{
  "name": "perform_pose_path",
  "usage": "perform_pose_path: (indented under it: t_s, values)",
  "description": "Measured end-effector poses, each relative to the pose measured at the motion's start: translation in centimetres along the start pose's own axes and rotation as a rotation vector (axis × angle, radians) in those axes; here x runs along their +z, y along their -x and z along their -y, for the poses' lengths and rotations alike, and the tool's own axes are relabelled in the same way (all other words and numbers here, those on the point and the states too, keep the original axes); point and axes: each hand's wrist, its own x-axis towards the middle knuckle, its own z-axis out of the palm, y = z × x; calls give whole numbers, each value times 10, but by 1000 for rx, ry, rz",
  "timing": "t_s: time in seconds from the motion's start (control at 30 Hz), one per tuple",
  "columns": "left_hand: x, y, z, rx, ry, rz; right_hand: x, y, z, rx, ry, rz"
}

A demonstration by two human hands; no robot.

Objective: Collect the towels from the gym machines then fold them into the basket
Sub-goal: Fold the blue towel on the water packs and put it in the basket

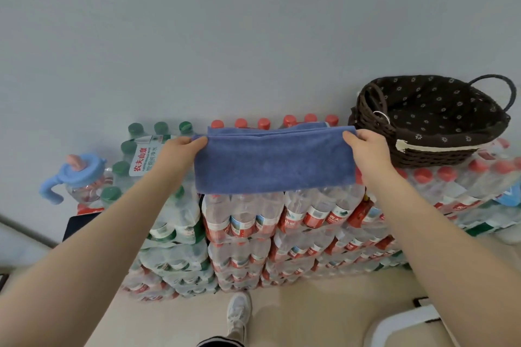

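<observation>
Blue towel (273, 162) hangs folded over the stacked water bottles (253, 222), left hand (180, 149) and right hand (366, 146) pinching its ends; folding seems underway; next, halve it towards the basket (423, 155).

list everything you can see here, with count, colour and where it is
towel: one, blue, folded into a band, held up over the bottle packs at centre
basket: one, dark brown wicker with dotted dark lining and handles, on the red-capped packs at right
red-capped water bottle packs: many, clear with red labels, stacked from the floor, centre to right
green-capped water bottle packs: several, clear with green labels, stacked at left
sippy cup: one, clear with light blue lid and handles, on the stack at far left
wall: pale grey, behind
floor: beige
shoe: one, white, bottom centre
left hand: pinches the towel's left end
right hand: pinches the towel's right end
</observation>
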Motion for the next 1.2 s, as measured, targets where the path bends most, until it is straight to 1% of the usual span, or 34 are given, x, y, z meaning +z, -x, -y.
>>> perform_pose_path:
  t_s: [0.07, 0.13, 0.17, 0.23, 0.3, 0.47, 0.53, 0.7, 0.8, 0.9, 1.0, 1.07, 1.13, 1.2]
  values:
    - [5, -21, -4, -27, 140, 14, 9, -18, 0, 2, 38, 19]
    - [12, -41, -3, -76, 292, 87, 15, -31, -2, -52, 219, 33]
    - [16, -48, -2, -89, 305, 139, 18, -37, -3, -92, 305, 47]
    - [23, -59, 1, -66, 169, 213, 26, -47, -7, -122, 398, 92]
    - [27, -69, 1, -7, -7, 232, 34, -57, -11, -108, 426, 106]
    - [27, -97, -5, 104, -124, 156, 41, -80, -6, 1, 448, 93]
    - [27, -105, -6, 127, -256, 124, 45, -87, -7, 21, 529, 114]
    - [37, -117, -13, 156, -516, 70, 55, -94, -10, -7, 751, 169]
    - [41, -121, -13, 156, -552, 64, 58, -98, -11, -36, 758, 185]
    - [40, -122, -10, 157, -540, 39, 58, -100, -11, -75, 760, 160]
    - [37, -123, -6, 191, -533, 48, 61, -104, -10, -83, 802, 185]
    - [36, -126, -4, 208, -573, 54, 64, -108, -8, -61, 853, 186]
    - [36, -129, -1, 213, -661, 57, 68, -109, -9, -18, 925, 161]
    - [38, -128, 2, 251, -732, 34, 71, -101, -7, -10, 1014, 61]
